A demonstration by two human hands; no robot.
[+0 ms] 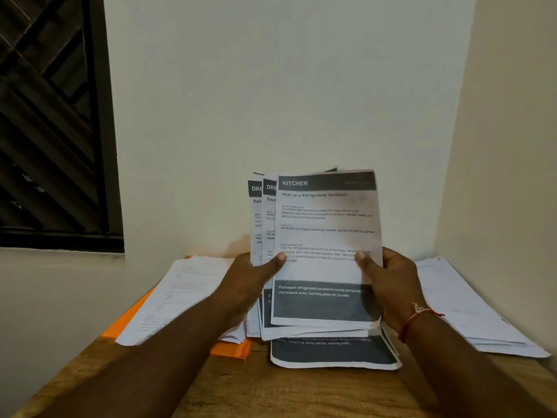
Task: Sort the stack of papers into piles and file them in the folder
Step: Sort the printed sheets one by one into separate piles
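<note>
Above wooden table (271,393), gripping fanned stack of papers (301,328) upright with left hand (250,279) and right hand (388,285), thumbs pressed on "KITCHEN" top sheet (327,212). Looks mid-sort: left pile (180,291) lying on orange folder (232,349), right pile (470,309) well apart, dark-banded sheet (334,354) flat beneath. Left to do: sort held stack, file everything.

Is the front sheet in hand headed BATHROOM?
No, the front sheet held by the left hand and right hand is headed KITCHEN.
</note>
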